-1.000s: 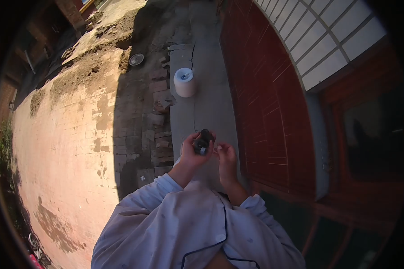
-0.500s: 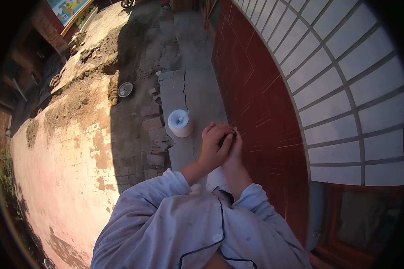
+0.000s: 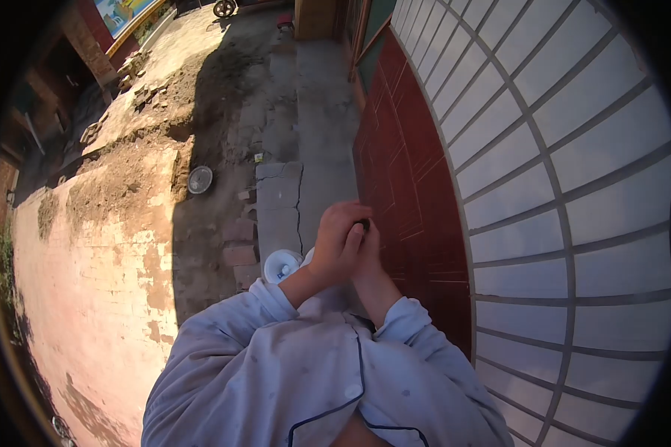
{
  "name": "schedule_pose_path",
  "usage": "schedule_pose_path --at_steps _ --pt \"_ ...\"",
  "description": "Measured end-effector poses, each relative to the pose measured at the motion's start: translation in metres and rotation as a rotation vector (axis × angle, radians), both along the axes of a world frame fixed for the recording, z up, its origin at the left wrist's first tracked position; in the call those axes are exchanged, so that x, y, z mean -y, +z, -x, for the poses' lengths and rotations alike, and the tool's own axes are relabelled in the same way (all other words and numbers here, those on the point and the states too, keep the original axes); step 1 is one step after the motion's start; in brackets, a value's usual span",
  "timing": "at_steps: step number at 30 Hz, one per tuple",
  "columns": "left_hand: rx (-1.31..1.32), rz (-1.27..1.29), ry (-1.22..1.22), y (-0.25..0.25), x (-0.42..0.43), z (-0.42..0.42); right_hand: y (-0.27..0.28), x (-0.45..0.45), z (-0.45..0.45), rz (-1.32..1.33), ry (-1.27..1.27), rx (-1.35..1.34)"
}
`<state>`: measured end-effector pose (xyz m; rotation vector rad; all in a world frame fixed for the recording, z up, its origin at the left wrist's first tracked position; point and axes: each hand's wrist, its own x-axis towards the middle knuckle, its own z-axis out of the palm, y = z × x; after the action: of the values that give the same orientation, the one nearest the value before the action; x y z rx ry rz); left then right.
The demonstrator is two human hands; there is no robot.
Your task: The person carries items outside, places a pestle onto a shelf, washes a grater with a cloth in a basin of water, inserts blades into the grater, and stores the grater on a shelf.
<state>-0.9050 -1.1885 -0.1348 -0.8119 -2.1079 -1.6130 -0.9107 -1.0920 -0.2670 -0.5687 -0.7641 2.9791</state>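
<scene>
The mostly hidden object (image 3: pixel 364 223) shows black between 2 hands (image 3: pixel 337 237).

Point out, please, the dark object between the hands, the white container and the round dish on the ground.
Dark object (image 3: pixel 363 223): head view, on its small visible part.
White container (image 3: pixel 272 263): head view, on its top rim.
Round dish (image 3: pixel 200 179): head view, on its middle.

I see from here a loose pale grey-blue shirt (image 3: pixel 261 380) | faint darker spots (image 3: pixel 405 392) scattered over it | dark piping (image 3: pixel 362 365) edging the front | round pale button (image 3: pixel 353 390) | long, creased sleeves (image 3: pixel 220 328)
</scene>
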Motion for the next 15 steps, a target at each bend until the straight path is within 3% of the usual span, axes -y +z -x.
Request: schedule_pose_path --at_steps 3,6,9,11,15 --pt "0.093 -0.060 0.020 -0.016 0.004 0.081 0.025 0.012 0.071 0.327 0.114 -0.014" --pt "0.224 -0.163 0.021 -0.035 0.010 0.183 0.083 0.025 0.162 -0.015 0.119 0.175" --pt "0.479 -0.300 0.013 -0.057 0.032 0.298 0.049 0.040 0.285 0.250 0.151 0.223" --pt "0.685 -0.403 0.006 -0.062 0.064 0.393 0.010 0.056 0.374 0.573 0.190 0.267" --pt "0.731 -0.440 0.119 -0.041 0.152 0.550 0.023 0.074 0.512 0.863 0.294 0.327"
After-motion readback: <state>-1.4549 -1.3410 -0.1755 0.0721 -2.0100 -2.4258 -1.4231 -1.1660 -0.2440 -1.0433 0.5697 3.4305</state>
